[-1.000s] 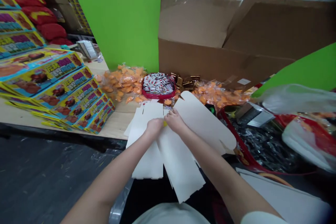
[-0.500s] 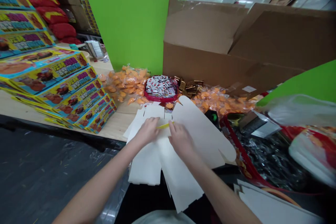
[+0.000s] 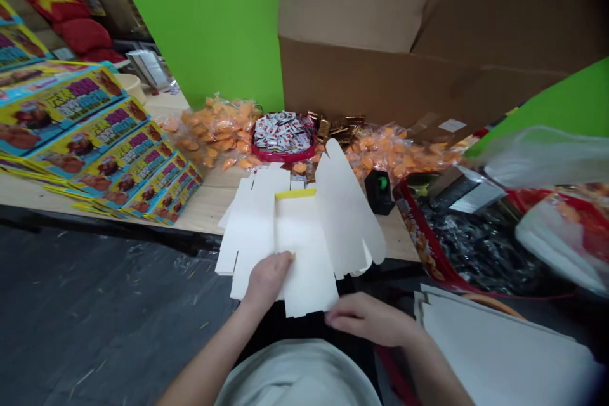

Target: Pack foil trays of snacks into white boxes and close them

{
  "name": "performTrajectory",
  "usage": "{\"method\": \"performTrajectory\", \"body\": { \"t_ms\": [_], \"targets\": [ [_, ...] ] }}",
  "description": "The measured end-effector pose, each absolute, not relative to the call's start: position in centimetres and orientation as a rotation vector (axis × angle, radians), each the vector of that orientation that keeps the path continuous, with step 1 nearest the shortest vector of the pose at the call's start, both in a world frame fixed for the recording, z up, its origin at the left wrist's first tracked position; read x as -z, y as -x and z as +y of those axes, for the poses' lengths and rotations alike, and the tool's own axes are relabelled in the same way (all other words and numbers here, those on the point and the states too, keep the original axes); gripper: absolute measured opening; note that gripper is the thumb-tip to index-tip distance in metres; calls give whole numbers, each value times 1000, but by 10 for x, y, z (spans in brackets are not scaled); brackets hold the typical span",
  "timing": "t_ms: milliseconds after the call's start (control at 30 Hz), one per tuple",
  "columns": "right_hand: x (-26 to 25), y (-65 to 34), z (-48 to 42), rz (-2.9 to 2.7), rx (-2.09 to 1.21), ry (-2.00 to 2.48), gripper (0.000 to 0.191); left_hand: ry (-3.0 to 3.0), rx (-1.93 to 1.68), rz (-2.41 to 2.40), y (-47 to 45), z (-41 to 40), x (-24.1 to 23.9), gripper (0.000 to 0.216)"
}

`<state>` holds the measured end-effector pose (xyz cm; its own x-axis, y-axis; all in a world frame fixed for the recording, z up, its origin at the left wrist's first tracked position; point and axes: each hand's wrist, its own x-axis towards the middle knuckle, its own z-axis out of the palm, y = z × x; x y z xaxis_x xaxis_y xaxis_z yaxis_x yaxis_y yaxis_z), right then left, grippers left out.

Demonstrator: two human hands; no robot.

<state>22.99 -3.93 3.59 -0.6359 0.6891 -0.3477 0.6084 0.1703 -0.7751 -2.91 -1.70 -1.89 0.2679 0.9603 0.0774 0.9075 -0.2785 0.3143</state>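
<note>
A partly folded white cardboard box (image 3: 302, 235) lies in front of me, its lid panel raised on the right and a narrow yellow edge folded up at the far end. My left hand (image 3: 269, 276) is closed on the box's left side near the front, thumb at the inner edge. Just off the front right corner of the box is my right hand (image 3: 366, 318), slightly blurred, with fingers loosely stretched and nothing visible in them. Beneath and to the left are more flat white box blanks (image 3: 247, 228).
Stacked printed yellow-blue boxes (image 3: 118, 158) stand left. Behind are orange packets (image 3: 219, 130), a red tray of sachets (image 3: 280, 155) and a large brown carton (image 3: 356, 70). A black tape dispenser (image 3: 379, 193), a red bin of black packets (image 3: 428, 260) and white cardboard sheets (image 3: 504, 349) are at right.
The far yellow edge is now folded up and the box's left side raised. Both hands have come back toward me, the right one off the box. The view has tilted down.
</note>
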Motion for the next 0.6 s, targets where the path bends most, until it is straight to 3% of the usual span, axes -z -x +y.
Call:
{"method": "performTrajectory", "body": {
  "t_ms": [67, 133, 233, 267, 333, 500, 600],
  "targets": [
    [-46, -251, -32, -2226, -1567, 1510, 19, -2437, -351, 1522, 39, -15, 20, 27],
    [-44, -252, -19, -2029, -1301, 1720, 29, -2513, -329, 1328, 49, -19, 18, 34],
    [-20, -219, 2, -1554, -1196, 1735, 39, -2579, -330, 1217, 53, -35, 24, 91],
    [-11, -206, 6, -1376, -1246, 1711, 47, -2590, -364, 1248, 52, -41, 28, 100],
    [2, -189, 9, -1166, -1308, 1667, 56, -2568, -509, 1369, 46, -51, 39, 92],
    [5, -215, -8, -1353, -1330, 1585, 49, -1996, -977, 1635, 23, -48, 37, 26],
    [11, -218, -16, -1396, -1215, 1582, 54, -1659, -1051, 1707, 9, -30, 21, 20]
  ]
}}
